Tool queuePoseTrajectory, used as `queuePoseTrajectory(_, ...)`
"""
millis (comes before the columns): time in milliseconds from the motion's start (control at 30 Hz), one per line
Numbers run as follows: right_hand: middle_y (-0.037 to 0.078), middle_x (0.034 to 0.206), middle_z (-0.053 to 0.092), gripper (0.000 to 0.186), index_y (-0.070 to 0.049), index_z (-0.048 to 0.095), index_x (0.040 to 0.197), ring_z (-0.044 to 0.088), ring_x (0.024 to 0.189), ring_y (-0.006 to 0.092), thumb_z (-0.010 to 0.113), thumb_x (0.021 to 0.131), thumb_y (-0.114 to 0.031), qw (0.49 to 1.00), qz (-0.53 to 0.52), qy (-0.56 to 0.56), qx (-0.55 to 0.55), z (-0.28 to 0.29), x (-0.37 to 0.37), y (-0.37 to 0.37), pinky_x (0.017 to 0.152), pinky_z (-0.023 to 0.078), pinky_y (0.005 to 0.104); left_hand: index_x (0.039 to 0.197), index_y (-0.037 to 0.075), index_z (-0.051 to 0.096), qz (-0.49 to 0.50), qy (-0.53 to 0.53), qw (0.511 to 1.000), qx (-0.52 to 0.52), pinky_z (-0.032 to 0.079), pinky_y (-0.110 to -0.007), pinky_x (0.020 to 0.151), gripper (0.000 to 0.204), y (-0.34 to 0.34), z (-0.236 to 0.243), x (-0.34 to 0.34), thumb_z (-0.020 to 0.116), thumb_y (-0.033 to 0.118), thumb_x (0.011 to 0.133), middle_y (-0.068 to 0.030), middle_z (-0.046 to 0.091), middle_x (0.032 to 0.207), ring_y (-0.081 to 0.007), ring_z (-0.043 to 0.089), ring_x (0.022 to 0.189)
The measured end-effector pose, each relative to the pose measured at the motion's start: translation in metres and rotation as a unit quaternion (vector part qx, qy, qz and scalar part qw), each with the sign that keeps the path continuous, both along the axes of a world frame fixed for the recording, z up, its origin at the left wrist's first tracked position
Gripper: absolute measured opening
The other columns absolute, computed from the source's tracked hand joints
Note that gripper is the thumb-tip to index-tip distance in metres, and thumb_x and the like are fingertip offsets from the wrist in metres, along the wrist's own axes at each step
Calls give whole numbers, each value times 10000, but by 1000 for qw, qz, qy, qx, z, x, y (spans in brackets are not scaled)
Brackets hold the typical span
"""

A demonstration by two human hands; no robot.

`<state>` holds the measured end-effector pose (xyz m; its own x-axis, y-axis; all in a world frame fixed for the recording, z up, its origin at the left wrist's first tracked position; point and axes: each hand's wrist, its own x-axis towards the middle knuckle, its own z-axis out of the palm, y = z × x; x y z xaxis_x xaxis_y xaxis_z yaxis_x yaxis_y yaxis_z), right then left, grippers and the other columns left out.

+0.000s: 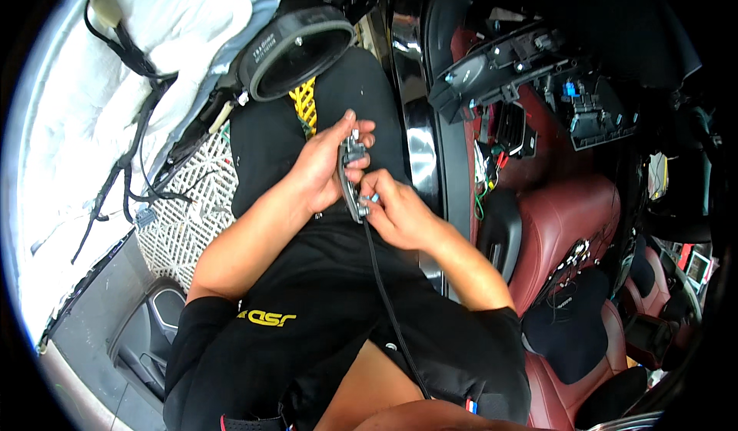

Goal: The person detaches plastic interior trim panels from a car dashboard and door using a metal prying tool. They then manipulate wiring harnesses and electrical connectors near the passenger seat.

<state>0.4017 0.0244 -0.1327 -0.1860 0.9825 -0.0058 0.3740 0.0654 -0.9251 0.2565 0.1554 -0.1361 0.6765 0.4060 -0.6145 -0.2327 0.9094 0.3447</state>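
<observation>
Above my lap, my left hand (pixel 321 166) is closed around a slim, curved grey-and-black car part (pixel 347 182) with a small bracket at its upper end. It looks like an inner door handle, though my fingers cover some of it. My right hand (pixel 396 212) pinches the lower end of the same part, the fingers bent against it. A thin black cable (pixel 381 285) runs from beside that end up my chest; whether it joins the part I cannot tell.
A round black speaker (pixel 300 53) sits by my knees. Left of me are a white padded sheet (pixel 181 16), a hanging black wiring harness (pixel 142 123) and a grey door panel (pixel 100 308). To the right are the door sill (pixel 421 123), loose black trim (pixel 500 66) and a red seat (pixel 565 231).
</observation>
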Motion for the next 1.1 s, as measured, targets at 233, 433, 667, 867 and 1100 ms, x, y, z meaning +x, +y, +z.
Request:
queuePoseTrajectory(233,154,970,653,313,11,463,1186,699,798,284,515,887,87,990,-104,74,55,-17,-19,-10,721,540,353,1214,11,567,5,-5,999,-37,349,-208,482,421,-5,-1,2,557,406,1071,-52,544,966,-80,456,649)
queuePoseTrajectory(433,110,870,648,157,-12,550,1075,665,733,245,549,928,43,985,-135,47,98,-17,-17,-13,694,527,327,1232,13,541,14,2,999,-33,339,-182,445,446,-5,-6,11,597,416,1050,-63,556,973,-81,469,647)
queuePoseTrajectory(667,77,827,601,98,-15,518,1116,602,697,157,516,1024,-48,953,-242,178,31,-34,-22,-28,647,489,312,1171,57,589,70,-63,993,-76,342,-176,448,352,-6,-14,11,571,392,1064,-49,559,990,-90,438,643)
queuePoseTrajectory(867,9,726,461,129,-37,553,999,368,573,78,467,952,-121,669,-218,696,-143,-41,6,-20,494,286,234,1170,33,619,99,-151,982,-63,389,-197,540,342,1,-18,15,560,354,1067,-63,562,1023,-109,451,708)
queuePoseTrajectory(1100,-39,722,394,264,16,630,1022,305,574,41,550,1049,-234,743,-320,572,-137,-23,45,-36,490,235,214,1268,31,601,48,-48,994,88,476,-319,805,315,1,-2,61,549,271,1071,-118,645,1142,-181,521,878)
